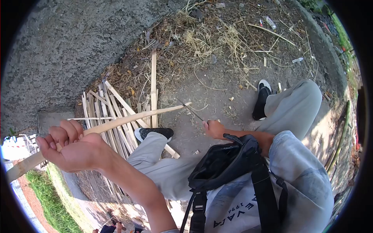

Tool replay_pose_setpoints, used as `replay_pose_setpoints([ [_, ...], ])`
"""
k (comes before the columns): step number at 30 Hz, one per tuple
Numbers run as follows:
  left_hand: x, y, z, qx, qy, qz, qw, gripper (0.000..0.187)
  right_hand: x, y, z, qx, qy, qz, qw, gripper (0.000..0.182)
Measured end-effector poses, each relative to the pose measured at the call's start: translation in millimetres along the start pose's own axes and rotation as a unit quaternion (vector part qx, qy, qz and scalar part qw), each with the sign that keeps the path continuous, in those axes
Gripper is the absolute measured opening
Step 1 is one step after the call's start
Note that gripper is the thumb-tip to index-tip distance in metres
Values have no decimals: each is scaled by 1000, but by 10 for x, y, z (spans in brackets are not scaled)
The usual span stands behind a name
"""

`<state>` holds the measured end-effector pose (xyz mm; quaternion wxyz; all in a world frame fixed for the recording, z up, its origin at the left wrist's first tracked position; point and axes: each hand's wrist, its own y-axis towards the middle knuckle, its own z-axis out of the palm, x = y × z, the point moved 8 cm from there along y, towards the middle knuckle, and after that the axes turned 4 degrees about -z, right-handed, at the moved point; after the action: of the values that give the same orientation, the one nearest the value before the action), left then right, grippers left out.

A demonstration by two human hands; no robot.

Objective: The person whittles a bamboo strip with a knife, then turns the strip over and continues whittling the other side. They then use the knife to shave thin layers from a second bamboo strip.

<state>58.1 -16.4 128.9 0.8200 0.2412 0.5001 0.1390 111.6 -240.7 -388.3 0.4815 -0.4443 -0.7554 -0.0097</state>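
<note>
My left hand (75, 149) is wrapped round a long pale bamboo strip (128, 120), which slants across the view from the lower left to the middle. My right hand (213, 129) is closed on a knife (193, 112) with a thin dark blade; its handle is hidden in the fist. The blade crosses the strip close to its far tip and appears to touch it. Beneath the strip, a pile of split bamboo strips (112, 128) lies on the ground beside my shoe (155, 133).
A rough grey concrete wall (77, 46) rises at the upper left. Dry shavings (206, 39) and litter cover the soil ahead. A black waist bag (217, 163) hangs open at my front. Other people (112, 226) show partly at the bottom left edge.
</note>
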Motion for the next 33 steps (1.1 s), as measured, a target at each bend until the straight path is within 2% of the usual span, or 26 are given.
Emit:
replay_pose_setpoints([
  [1, 14, -5, -22, -12, -14, -2, 1000, 41, -291, 98, 107, 16, -28, 43, 999, 49],
  [4, 24, 33, 0, -19, -21, -4, 1000, 44, -32, 255, -197, -1, -39, -11, 999, 51],
  [7, 33, 4, 10, -1, -14, -10, 1000, 47, 763, -53, -482, -39, 19, -49, 998, 50],
  [10, 25, -29, 43, 10, -15, -8, 1000, 47, 693, -132, -342, -25, 56, -66, 996, 52],
  [13, 17, -10, 69, 0, -29, -20, 999, 46, -209, 35, -78, -12, -68, 55, 996, 51],
  [16, 64, 61, 113, 18, -42, -25, 999, 46, 187, 135, -426, 14, 4, 49, 999, 51],
  [19, 91, 51, 126, 36, -37, -34, 998, 46, 877, -23, -585, -49, 51, -85, 994, 52],
  [22, 67, 11, 130, 37, -41, -35, 998, 43, 1113, -215, -632, 10, 54, -117, 992, 54],
  [25, 55, 6, 97, 47, -50, -41, 997, 42, 60, 42, -84, 34, -34, 19, 999, 54],
  [27, 74, 25, 95, 41, -43, -40, 997, 44, 18, 57, -269, 7, -30, 43, 999, 51],
  [28, 77, 43, 94, 32, -31, -36, 998, 46, 80, 57, -377, -6, -25, 55, 998, 50],
  [33, 67, 35, 114, 18, -9, -24, 1000, 46, 964, -155, -640, 11, -11, -54, 998, 55],
])
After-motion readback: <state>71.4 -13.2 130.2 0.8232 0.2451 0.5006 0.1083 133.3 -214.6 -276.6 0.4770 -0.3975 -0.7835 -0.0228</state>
